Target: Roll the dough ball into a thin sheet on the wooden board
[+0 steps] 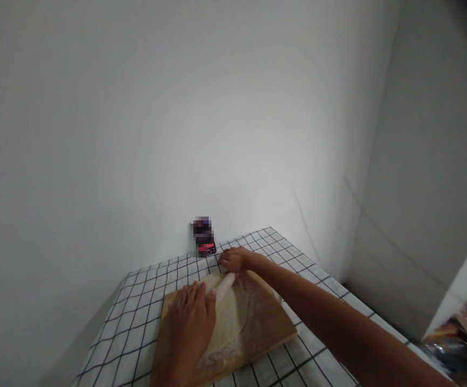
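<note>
A pale rolling pin [225, 285] lies slantwise across a thin, flattened sheet of dough [233, 317]. My right hand [235, 259] is closed round the far end of the pin, its fingers curled. Over the near end rests my left hand [196, 312], with the thumb against the pin and the fingers reaching forward over it; the pin's end under this palm is hidden. Beneath the dough is a wooden board [273, 322], dusted with flour around the dough's edge.
The board stands on a table with a white cloth in a black grid pattern [116, 317]. Against the pale wall [237, 134] leans a phone-like object [204, 236], its face pixelated. Blurred items [459, 344] show at the lower right, beyond the table.
</note>
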### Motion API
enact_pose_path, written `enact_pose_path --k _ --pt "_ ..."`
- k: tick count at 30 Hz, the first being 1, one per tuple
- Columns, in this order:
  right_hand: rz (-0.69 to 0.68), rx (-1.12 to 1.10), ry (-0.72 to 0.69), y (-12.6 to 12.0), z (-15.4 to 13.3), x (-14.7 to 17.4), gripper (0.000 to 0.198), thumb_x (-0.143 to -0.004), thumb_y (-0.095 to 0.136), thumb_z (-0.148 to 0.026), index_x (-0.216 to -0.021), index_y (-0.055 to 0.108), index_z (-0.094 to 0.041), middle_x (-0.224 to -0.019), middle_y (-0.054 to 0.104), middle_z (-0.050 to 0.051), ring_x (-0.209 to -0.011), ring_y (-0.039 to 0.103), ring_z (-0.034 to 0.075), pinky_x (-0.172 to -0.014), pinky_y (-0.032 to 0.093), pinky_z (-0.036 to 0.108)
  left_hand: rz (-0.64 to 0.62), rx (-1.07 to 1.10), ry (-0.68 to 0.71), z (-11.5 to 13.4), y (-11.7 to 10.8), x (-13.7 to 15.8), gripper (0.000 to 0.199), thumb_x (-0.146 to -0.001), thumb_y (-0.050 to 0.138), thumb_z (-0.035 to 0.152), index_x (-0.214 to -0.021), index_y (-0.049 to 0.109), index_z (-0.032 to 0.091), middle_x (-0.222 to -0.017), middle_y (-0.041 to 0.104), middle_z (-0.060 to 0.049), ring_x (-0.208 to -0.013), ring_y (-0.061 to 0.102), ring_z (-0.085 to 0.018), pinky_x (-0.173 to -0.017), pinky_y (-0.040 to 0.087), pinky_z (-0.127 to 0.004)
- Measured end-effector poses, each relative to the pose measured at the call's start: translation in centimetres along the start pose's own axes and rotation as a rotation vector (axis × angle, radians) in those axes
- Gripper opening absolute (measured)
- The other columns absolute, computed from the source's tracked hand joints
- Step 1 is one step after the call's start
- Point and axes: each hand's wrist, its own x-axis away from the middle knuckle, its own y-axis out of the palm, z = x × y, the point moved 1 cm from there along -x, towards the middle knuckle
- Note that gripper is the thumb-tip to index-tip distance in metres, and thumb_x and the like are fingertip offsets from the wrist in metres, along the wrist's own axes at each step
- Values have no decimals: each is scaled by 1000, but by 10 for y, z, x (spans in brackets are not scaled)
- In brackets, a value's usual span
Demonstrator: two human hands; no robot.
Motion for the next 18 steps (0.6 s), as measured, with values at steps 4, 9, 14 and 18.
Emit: enact_pose_path --k 4,9,14,18 --pt "-26 -31 7 0 0 1 35 -101 44 -34 -115 76 -30 -128 75 1 -117 68 22 -98 49 33 4 -28 -41 7 -7 -1 47 -105 34 41 -130 66 17 -135 70 -13 -131 58 -31 -114 42 -50" --pt "6 -57 26 -3 0 39 43 -105 36 -36 -122 74 -27 -133 73 4 -122 66 23 -102 47 35 -74 -72 -67 20 -16 0 56 -105 36 48 -139 62 12 -144 64 -16 -138 53 -37 -114 41 -54" --pt "77 -65 39 -7 -9 94 51 -107 27 -33 -137 66 -21 -150 60 7 -138 55 23 -114 41 39 -145 -44 -64 28 -17 7 61 -103 44 51 -149 53 13 -159 49 -13 -150 38 -40 -117 38 -58" --pt "135 -64 93 -10 -28 138 53 -108 24 -33 -139 64 -19 -150 60 10 -141 52 25 -119 34 49 -151 0 -30 32 -18 21 60 -102 43 48 -154 48 19 -164 40 -10 -154 31 -37 -119 34 -62"
